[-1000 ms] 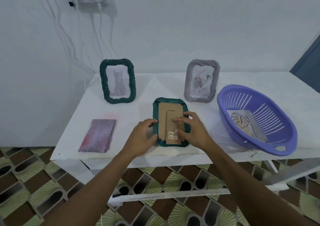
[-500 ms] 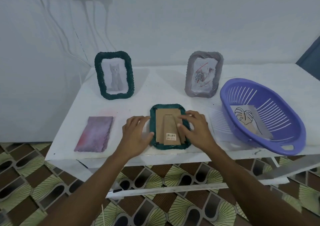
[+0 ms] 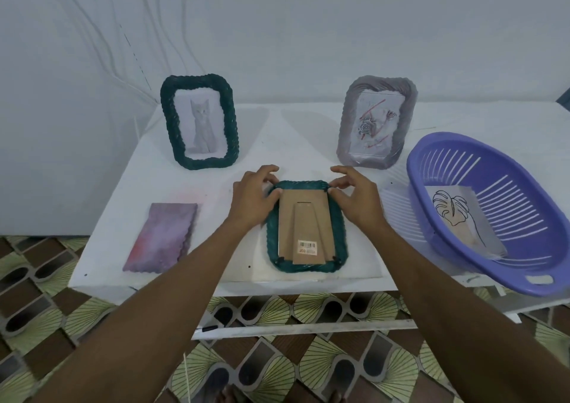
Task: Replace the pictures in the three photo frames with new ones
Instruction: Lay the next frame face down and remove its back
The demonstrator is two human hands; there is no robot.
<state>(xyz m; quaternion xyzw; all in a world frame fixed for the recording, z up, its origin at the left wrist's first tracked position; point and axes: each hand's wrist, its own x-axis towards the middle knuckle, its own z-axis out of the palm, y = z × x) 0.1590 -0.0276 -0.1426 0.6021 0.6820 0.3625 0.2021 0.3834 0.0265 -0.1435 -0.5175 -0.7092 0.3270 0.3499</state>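
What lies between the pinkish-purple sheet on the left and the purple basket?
Head view: a green frame lies face down there, cardboard back up, left hand and right hand pinching its far corners.

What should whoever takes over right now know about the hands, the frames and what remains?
Left hand: grip on the top-left corner of the face-down green frame.
Right hand: pinching its top-right corner.
Backing board on; frame not opened yet.
Cat frame and rose frame stand behind; whether their pictures are new is unclear.
Leaf drawing lies in the purple basket, purple picture flat on the table at left.
Left: open this back, swap its picture.
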